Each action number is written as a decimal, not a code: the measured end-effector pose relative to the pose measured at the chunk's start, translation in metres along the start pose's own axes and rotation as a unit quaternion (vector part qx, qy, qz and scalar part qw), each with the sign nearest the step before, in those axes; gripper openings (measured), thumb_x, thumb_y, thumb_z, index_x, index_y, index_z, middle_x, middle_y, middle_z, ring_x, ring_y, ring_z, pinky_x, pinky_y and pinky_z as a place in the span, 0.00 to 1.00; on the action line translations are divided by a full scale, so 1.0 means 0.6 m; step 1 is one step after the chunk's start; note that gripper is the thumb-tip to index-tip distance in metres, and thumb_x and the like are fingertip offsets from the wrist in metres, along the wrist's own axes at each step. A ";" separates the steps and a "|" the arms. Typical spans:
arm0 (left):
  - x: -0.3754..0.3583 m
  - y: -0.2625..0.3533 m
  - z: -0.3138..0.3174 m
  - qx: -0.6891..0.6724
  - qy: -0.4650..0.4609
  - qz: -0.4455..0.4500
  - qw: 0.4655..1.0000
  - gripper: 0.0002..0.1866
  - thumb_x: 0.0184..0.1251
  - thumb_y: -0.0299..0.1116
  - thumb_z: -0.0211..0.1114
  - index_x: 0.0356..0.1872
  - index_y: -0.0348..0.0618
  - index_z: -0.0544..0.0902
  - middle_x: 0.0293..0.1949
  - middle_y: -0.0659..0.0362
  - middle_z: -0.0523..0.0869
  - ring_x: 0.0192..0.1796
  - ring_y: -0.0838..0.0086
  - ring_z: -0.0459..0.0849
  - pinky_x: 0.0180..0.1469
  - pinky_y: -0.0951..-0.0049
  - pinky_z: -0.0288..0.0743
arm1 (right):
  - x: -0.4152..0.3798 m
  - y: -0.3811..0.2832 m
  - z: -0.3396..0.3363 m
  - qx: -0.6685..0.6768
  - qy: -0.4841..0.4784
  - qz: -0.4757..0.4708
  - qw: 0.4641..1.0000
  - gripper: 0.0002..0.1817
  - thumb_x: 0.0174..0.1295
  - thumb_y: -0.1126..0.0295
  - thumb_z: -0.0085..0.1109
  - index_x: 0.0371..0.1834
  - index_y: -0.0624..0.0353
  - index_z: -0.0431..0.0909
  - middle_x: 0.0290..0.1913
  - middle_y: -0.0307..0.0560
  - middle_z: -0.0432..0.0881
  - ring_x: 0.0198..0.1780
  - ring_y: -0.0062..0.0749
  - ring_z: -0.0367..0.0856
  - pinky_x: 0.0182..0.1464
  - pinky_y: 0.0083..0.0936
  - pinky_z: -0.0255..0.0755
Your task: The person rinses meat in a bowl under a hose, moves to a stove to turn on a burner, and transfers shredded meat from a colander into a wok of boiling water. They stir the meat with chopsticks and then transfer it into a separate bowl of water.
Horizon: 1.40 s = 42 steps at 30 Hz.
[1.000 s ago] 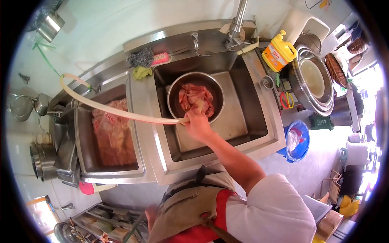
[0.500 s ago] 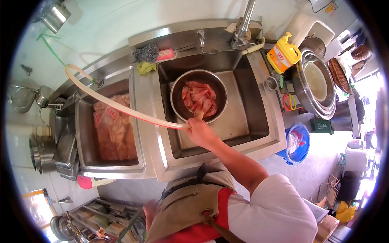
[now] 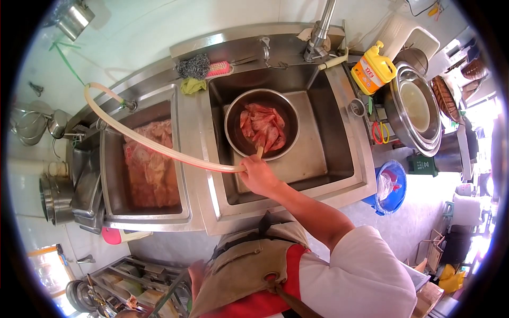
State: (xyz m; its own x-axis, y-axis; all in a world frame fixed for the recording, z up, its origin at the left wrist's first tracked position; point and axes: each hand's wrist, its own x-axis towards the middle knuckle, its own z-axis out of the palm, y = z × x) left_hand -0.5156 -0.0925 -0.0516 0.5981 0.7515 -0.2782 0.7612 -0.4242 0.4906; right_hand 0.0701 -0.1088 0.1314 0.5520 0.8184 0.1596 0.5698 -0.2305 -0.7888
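Observation:
My right hand (image 3: 258,176) is closed round a pale hose (image 3: 159,150) with a red stripe. The hose's open end points down over the near rim of a round steel bowl (image 3: 231,139), close to the raw meat pieces (image 3: 263,126) inside. That bowl stands in the right basin (image 3: 305,127) of a steel sink. From there the hose arches left over the other basin to a tap (image 3: 129,105) on the back ledge. Low beside the apron, only a strip of my left hand or forearm (image 3: 195,276) shows; its fingers are hidden.
The left basin (image 3: 110,196) holds a large mass of raw meat (image 3: 151,169) in reddish water. Steel wool (image 3: 192,67), a pink brush (image 3: 219,68) and a green cloth (image 3: 193,86) lie on the ledge. Rightward are a yellow jug (image 3: 371,71), stacked bowls (image 3: 438,135) and a blue bin (image 3: 398,197).
My right hand has shifted slightly left and toward me with the hose, whose end sits a little farther left over the bowl. Red print seen earlier over the left basin's meat no longer shows.

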 end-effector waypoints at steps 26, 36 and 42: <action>0.006 0.003 0.001 0.181 -0.078 0.008 0.980 0.17 0.51 0.49 0.65 0.36 0.50 0.83 0.35 0.57 0.85 0.40 0.58 0.83 0.38 0.59 0.76 | 0.049 -0.033 0.040 -0.039 -0.046 -0.036 0.998 0.07 0.52 0.74 0.57 0.35 0.60 0.75 0.38 0.54 0.76 0.43 0.50 0.76 0.46 0.42 0.71; 0.006 0.018 -0.002 0.146 -0.052 0.024 0.988 0.13 0.53 0.48 0.62 0.31 0.51 0.82 0.32 0.57 0.84 0.35 0.58 0.82 0.32 0.57 0.73 | 0.049 -0.054 0.041 -0.010 -0.076 -0.006 0.997 0.10 0.50 0.73 0.59 0.36 0.61 0.75 0.37 0.55 0.76 0.42 0.53 0.77 0.47 0.42 0.72; -0.010 -0.051 0.037 0.029 0.001 0.015 0.999 0.12 0.52 0.46 0.62 0.27 0.49 0.81 0.29 0.56 0.83 0.34 0.57 0.82 0.32 0.57 0.73 | 0.058 -0.055 0.036 -0.032 -0.028 -0.055 0.998 0.06 0.52 0.70 0.54 0.29 0.60 0.77 0.31 0.56 0.76 0.36 0.49 0.77 0.40 0.42 0.73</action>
State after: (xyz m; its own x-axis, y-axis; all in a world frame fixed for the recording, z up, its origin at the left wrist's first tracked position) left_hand -0.5370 -0.0953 -0.0834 0.6211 0.7383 -0.2629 0.7557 -0.4753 0.4505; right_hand 0.0574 -0.0613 0.1503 0.4501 0.8684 0.2080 0.6639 -0.1697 -0.7283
